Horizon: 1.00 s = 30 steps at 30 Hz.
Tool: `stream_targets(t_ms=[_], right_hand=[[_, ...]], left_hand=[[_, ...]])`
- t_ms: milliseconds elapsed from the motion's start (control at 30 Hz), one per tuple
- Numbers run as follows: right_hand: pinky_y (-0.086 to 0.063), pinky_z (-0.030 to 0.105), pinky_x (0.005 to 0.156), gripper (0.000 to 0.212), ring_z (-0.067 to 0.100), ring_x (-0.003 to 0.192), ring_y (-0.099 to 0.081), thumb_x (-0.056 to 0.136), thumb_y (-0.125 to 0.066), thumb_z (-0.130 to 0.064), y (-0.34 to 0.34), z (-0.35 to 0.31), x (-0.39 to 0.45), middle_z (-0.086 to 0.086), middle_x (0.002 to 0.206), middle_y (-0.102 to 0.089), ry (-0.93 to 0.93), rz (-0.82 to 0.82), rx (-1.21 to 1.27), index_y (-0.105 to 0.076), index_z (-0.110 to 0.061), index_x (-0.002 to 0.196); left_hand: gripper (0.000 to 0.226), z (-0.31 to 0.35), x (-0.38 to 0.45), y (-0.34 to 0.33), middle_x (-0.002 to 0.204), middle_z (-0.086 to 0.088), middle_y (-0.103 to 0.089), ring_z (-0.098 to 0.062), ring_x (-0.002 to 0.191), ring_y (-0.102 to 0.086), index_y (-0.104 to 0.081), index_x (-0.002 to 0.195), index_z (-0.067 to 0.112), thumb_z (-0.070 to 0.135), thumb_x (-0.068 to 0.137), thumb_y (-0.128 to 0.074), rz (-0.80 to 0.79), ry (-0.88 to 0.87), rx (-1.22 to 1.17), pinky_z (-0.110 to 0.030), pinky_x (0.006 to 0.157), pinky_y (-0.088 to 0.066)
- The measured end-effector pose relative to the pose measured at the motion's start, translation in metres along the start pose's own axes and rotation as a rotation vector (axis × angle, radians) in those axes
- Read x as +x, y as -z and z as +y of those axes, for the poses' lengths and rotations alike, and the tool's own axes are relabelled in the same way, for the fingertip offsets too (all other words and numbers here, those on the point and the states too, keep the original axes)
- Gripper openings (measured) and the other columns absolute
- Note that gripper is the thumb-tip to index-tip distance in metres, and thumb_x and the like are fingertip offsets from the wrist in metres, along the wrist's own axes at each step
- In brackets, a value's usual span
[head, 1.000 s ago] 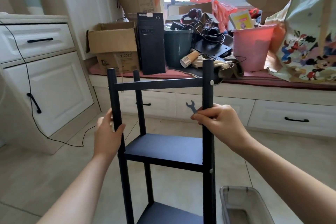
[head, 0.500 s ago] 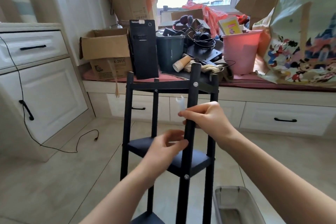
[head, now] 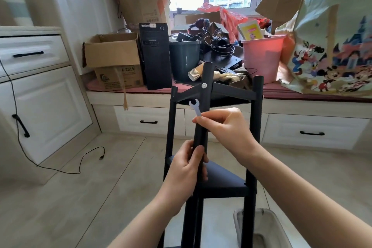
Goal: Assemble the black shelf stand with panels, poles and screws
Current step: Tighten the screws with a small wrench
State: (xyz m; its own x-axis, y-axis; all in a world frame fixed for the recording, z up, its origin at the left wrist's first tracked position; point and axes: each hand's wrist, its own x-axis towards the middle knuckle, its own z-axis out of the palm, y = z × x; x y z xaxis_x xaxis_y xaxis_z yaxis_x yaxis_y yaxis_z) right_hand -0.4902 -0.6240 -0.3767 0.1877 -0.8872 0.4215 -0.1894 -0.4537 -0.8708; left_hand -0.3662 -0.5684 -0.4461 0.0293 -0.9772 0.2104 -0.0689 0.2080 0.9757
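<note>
Standing upright on the floor, the stand (head: 213,167) is steadied by both hands at its near pole (head: 201,127). The pole is gripped low by the left hand (head: 185,169); a wrench (head: 195,107) is pinched by the right hand (head: 223,127), higher up. A screw (head: 204,85) sits directly above, along the vertical pole, nearer the right hand.

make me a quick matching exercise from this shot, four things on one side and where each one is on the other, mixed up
Things:
1. spanner
2. left hand
3. pink bucket
4. paper cups

Places:
A. on the window seat, holding a yellow book
B. lying on its side behind the stand's top
C. pinched in the right hand
D. gripping the stand's nearest pole

Pairs: 1-C, 2-D, 3-A, 4-B
</note>
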Motion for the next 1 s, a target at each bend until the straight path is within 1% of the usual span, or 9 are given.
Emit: stream_targets(t_ms=[67, 233, 433, 533, 600, 667, 767, 900, 1000], right_hand=[[-0.057, 0.042, 0.081, 0.009, 0.022, 0.083, -0.071, 0.087, -0.072, -0.015, -0.001, -0.002, -0.001, 0.002, 0.078, -0.075, 0.003, -0.006, 0.013, -0.080, -0.016, 0.084], [-0.056, 0.048, 0.087, 0.008, 0.024, 0.087, -0.071, 0.086, -0.072, -0.014, -0.006, -0.003, -0.004, 0.006, 0.082, -0.075, -0.021, -0.073, 0.052, -0.080, -0.014, 0.084], [-0.058, 0.034, 0.089, 0.012, 0.011, 0.105, -0.067, 0.090, -0.069, -0.022, 0.022, -0.002, 0.001, -0.003, 0.104, -0.075, -0.271, -0.289, 0.144, -0.080, -0.017, 0.093], [-0.059, 0.028, 0.077, 0.011, 0.014, 0.087, -0.063, 0.088, -0.071, -0.020, 0.036, 0.002, 0.007, 0.004, 0.101, -0.072, -0.325, -0.136, 0.078, -0.080, -0.015, 0.089], [-0.055, 0.027, 0.066, 0.010, 0.015, 0.071, -0.053, 0.088, -0.070, -0.016, 0.039, 0.004, 0.010, 0.006, 0.085, -0.066, -0.309, -0.025, -0.006, -0.079, -0.013, 0.086], [-0.049, 0.027, 0.061, 0.013, 0.013, 0.066, -0.050, 0.089, -0.066, -0.012, 0.038, 0.006, 0.013, -0.002, 0.072, -0.061, -0.285, 0.012, -0.079, -0.078, -0.013, 0.084], [-0.050, 0.029, 0.064, 0.019, 0.014, 0.066, -0.055, 0.088, -0.061, -0.010, 0.030, 0.007, 0.016, -0.004, 0.065, -0.060, -0.255, -0.002, -0.174, -0.078, -0.016, 0.083], [-0.047, 0.022, 0.065, 0.020, 0.008, 0.078, -0.058, 0.089, -0.059, -0.011, 0.021, 0.001, 0.023, -0.006, 0.080, -0.066, -0.207, -0.014, -0.252, -0.079, -0.017, 0.086], [-0.046, 0.027, 0.066, 0.023, 0.009, 0.076, -0.054, 0.088, -0.058, -0.009, 0.019, -0.001, 0.026, -0.007, 0.076, -0.061, -0.224, -0.013, -0.234, -0.078, -0.019, 0.081]], left_hand=[[0.024, 0.000, 0.000, 0.000, 0.070, -0.004, -0.059, -0.019, 0.059, -0.055, -0.057, 0.103, 0.010, 0.031, 0.106, -0.045, 0.011, -0.009, -0.011, -0.028, 0.058, -0.050], [0.016, -0.003, 0.002, 0.000, 0.067, -0.001, -0.053, -0.016, 0.050, -0.045, -0.054, 0.110, 0.016, 0.027, 0.105, -0.044, 0.099, -0.059, -0.039, -0.029, 0.047, -0.041], [0.019, -0.003, 0.004, 0.008, 0.068, -0.003, -0.053, -0.019, 0.054, -0.047, -0.056, 0.106, 0.017, 0.031, 0.106, -0.043, 0.114, -0.057, 0.016, -0.032, 0.048, -0.042], [0.021, -0.003, 0.005, 0.013, 0.068, -0.002, -0.054, -0.019, 0.055, -0.048, -0.055, 0.103, 0.015, 0.032, 0.106, -0.043, 0.113, -0.042, 0.043, -0.031, 0.051, -0.044], [0.021, -0.003, 0.005, 0.014, 0.070, -0.002, -0.054, -0.020, 0.057, -0.048, -0.055, 0.103, 0.016, 0.032, 0.106, -0.043, 0.105, -0.031, 0.034, -0.029, 0.052, -0.045], [0.020, -0.002, 0.005, 0.014, 0.071, -0.004, -0.054, -0.022, 0.058, -0.048, -0.054, 0.106, 0.016, 0.032, 0.106, -0.043, 0.097, -0.023, 0.027, -0.029, 0.052, -0.046], [0.018, -0.002, 0.002, 0.013, 0.071, -0.003, -0.055, -0.023, 0.058, -0.049, -0.054, 0.108, 0.017, 0.032, 0.106, -0.043, 0.076, -0.013, 0.025, -0.030, 0.053, -0.046], [0.017, 0.005, -0.001, 0.013, 0.070, -0.003, -0.057, -0.021, 0.057, -0.053, -0.052, 0.108, 0.016, 0.031, 0.104, -0.044, 0.038, -0.009, 0.033, -0.030, 0.053, -0.049], [0.013, 0.012, -0.002, 0.013, 0.077, -0.011, -0.064, -0.023, 0.057, -0.059, -0.052, 0.108, 0.018, 0.028, 0.104, -0.044, 0.006, -0.014, 0.065, -0.044, 0.060, -0.056]])
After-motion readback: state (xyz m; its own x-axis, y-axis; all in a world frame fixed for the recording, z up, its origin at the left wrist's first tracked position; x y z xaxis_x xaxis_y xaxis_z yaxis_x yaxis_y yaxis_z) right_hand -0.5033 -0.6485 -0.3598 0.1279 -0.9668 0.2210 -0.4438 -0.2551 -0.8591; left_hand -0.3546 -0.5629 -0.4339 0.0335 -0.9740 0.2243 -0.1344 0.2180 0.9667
